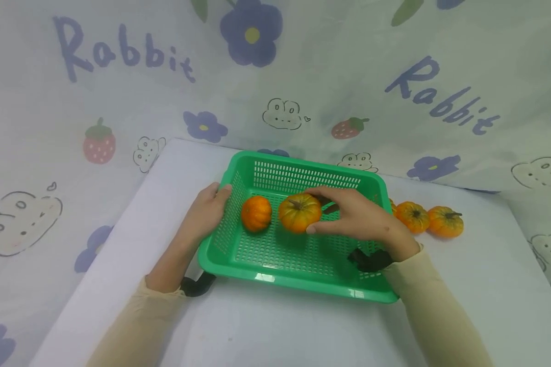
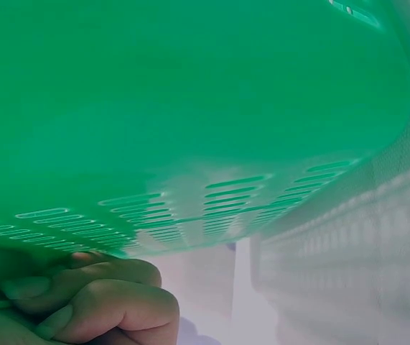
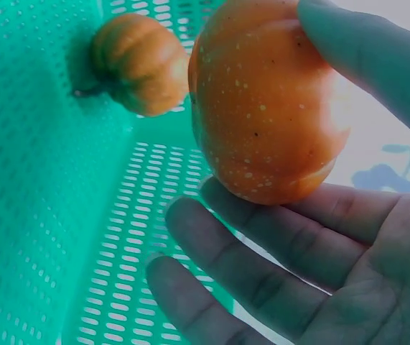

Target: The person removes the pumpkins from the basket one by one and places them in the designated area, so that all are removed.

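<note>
In the head view a green plastic basket [image 1: 298, 285] with slotted walls stands at the middle of the table. My left hand [image 1: 206, 211] grips its left rim, and the left wrist view shows the fingers [image 2: 129, 305] curled below the green edge. Over the basket floor, my right hand [image 1: 355, 214] holds a small orange-green pumpkin [image 1: 299, 213] between thumb and fingers, its stem upward. The other fingers [image 3: 240, 277] spread out below the pumpkin in the right wrist view. Left of it, a more orange pumpkin [image 1: 256, 214] lies inside the basket near the left wall.
Outside the basket's right wall, two small pumpkins [image 1: 445, 221] sit in a row on the white table [image 1: 257, 331], with part of another at the rim. A printed cloth [image 1: 326, 66] hangs behind the table. Dark bands [image 1: 197, 285] are at both wrists.
</note>
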A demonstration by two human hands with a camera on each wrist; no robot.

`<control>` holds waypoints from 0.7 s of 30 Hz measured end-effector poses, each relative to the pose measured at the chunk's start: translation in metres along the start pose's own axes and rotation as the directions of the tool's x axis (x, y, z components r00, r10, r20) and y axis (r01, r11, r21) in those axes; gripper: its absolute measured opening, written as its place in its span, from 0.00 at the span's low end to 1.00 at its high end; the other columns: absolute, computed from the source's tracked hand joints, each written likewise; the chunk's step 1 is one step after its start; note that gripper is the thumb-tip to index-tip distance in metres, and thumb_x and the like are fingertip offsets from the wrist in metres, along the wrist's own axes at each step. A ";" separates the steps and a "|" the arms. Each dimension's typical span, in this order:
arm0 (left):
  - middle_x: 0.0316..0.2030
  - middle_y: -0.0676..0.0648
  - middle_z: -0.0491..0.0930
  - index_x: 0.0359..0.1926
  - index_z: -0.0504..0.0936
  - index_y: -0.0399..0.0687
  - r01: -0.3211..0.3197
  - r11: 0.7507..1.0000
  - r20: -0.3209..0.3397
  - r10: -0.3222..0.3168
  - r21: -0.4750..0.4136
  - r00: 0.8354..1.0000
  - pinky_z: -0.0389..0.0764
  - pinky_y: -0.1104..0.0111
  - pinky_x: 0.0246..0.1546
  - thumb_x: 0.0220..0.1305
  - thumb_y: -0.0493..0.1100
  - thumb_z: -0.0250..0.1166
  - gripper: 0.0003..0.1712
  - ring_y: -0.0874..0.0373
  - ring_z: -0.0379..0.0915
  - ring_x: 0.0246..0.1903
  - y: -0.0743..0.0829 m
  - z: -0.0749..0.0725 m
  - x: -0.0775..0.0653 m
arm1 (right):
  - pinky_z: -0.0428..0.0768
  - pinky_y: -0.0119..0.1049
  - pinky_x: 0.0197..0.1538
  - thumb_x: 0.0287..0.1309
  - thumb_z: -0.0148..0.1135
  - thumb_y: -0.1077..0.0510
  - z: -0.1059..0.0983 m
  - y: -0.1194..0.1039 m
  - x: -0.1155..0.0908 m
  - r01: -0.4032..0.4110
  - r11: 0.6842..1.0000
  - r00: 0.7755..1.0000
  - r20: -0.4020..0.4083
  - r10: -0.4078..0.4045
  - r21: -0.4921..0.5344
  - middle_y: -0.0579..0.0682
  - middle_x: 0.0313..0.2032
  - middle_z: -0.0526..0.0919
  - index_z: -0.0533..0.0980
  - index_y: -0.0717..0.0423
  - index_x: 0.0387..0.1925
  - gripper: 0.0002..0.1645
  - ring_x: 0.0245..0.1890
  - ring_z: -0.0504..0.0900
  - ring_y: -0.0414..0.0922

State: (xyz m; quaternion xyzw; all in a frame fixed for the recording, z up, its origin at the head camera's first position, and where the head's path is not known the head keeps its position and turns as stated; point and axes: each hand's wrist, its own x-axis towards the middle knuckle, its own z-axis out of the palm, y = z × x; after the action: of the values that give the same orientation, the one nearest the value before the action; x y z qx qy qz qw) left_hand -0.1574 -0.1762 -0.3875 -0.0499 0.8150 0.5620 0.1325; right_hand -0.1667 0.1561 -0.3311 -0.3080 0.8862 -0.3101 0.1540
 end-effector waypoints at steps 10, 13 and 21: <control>0.43 0.35 0.78 0.63 0.69 0.40 0.008 1.000 -0.005 -0.008 0.005 1.000 0.89 0.56 0.31 0.84 0.62 0.42 0.31 0.45 0.83 0.35 -0.001 0.000 0.001 | 0.83 0.52 0.59 0.59 0.77 0.37 -0.006 -0.001 -0.010 -0.043 0.999 0.998 -0.050 0.043 -0.004 0.44 0.62 0.80 0.71 0.51 0.72 0.47 0.56 0.81 0.45; 0.43 0.35 0.78 0.63 0.69 0.40 0.004 1.000 -0.005 -0.004 0.007 1.000 0.89 0.56 0.31 0.84 0.62 0.42 0.30 0.45 0.83 0.35 -0.001 0.001 0.001 | 0.83 0.52 0.59 0.59 0.77 0.37 -0.008 0.001 -0.013 -0.046 0.999 0.997 -0.062 0.045 -0.015 0.45 0.62 0.80 0.70 0.51 0.73 0.47 0.56 0.81 0.45; 0.42 0.36 0.78 0.62 0.69 0.39 -0.007 1.000 -0.008 0.007 0.023 1.000 0.88 0.57 0.32 0.84 0.62 0.42 0.31 0.46 0.81 0.34 0.000 0.000 -0.001 | 0.82 0.53 0.61 0.60 0.76 0.38 -0.010 0.001 -0.021 -0.044 0.999 0.996 -0.073 0.042 -0.026 0.47 0.63 0.79 0.69 0.54 0.73 0.47 0.58 0.81 0.46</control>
State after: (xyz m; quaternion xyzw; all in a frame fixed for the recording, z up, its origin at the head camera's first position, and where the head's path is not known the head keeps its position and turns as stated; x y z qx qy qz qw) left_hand -0.1562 -0.1758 -0.3873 -0.0478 0.8221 0.5528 0.1276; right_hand -0.1562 0.1750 -0.3223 -0.2796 0.9018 -0.3055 0.1239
